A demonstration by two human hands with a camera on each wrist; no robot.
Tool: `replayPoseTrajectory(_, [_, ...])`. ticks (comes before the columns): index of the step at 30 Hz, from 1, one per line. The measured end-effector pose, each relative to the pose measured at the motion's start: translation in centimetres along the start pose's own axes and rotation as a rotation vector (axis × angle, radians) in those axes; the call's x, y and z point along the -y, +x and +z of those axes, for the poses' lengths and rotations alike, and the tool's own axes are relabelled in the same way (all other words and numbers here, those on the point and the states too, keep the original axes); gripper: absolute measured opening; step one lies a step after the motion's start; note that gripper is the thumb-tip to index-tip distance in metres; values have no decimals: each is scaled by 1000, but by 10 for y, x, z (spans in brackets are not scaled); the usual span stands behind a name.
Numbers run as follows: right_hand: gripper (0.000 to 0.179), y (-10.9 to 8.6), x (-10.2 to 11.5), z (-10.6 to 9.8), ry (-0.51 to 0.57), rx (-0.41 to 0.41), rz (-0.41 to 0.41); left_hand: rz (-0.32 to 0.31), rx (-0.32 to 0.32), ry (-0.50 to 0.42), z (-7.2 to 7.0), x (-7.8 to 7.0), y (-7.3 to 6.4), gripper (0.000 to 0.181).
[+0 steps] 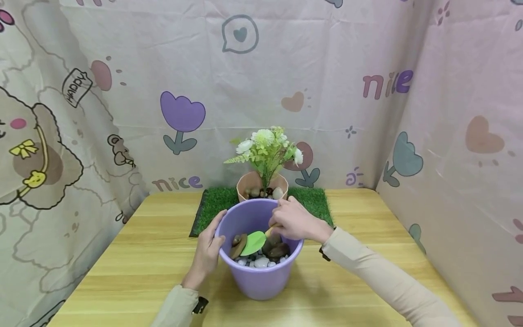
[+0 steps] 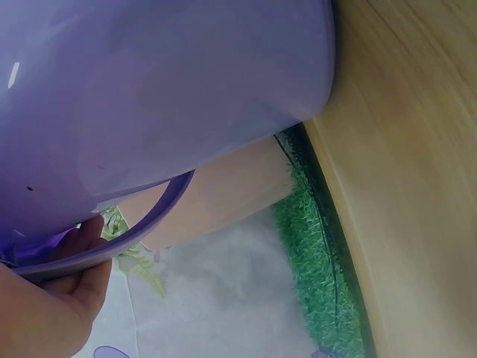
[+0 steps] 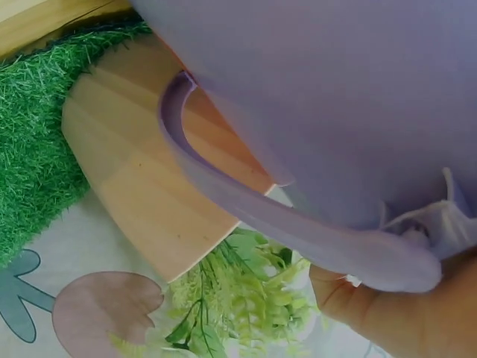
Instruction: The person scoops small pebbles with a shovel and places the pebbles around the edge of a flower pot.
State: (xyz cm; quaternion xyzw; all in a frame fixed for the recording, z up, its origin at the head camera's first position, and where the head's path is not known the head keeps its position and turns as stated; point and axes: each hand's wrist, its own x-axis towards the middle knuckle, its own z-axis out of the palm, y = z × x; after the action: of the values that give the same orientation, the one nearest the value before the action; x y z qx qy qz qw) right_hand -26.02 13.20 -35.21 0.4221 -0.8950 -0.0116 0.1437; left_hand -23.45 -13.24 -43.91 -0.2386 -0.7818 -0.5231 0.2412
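Note:
A purple bucket (image 1: 261, 284) stands on the table near the middle of the head view. My left hand (image 1: 207, 249) grips its left rim, thumb over the edge; in the left wrist view, fingers show beside the bucket's hanging handle (image 2: 160, 209). Over the far right rim, my right hand (image 1: 295, 219) holds a small trowel by its wooden handle. The trowel's green blade (image 1: 254, 244) points down and left inside the bucket, above white pebbles (image 1: 261, 262) and larger brown stones (image 1: 279, 250). From the right wrist camera, the trowel is hidden behind the bucket wall.
Just behind the bucket, a peach flowerpot (image 3: 149, 171) with white flowers (image 1: 263, 137) and stones sits on a green turf mat (image 1: 218, 202). Wooden tabletop (image 1: 135, 263) spreads to both sides. Printed curtains (image 1: 261, 81) enclose the back and sides.

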Motion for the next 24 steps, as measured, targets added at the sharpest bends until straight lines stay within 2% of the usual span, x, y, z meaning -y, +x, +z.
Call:
replayPoseTrajectory(5, [9,1,1,2,18,0,2,0,5,4,-2,0,1,63])
replayPoseTrajectory(10, [11,-3,-2,-5,47,-5,23,19,3,4,-1,0,2,63])
replayPoseTrajectory(15, [15,-13,-10,-12,150,-25,103,49,-2,0,2,1,3,63])
replayPoseTrajectory(18, [17,-16,-14,-12,172,-51,134,54,0,-1,2,0,5,63])
replayPoseTrajectory(24, [14,-11,-13,-8,151,-59,96,58,-19,-6,1,1,2,63])
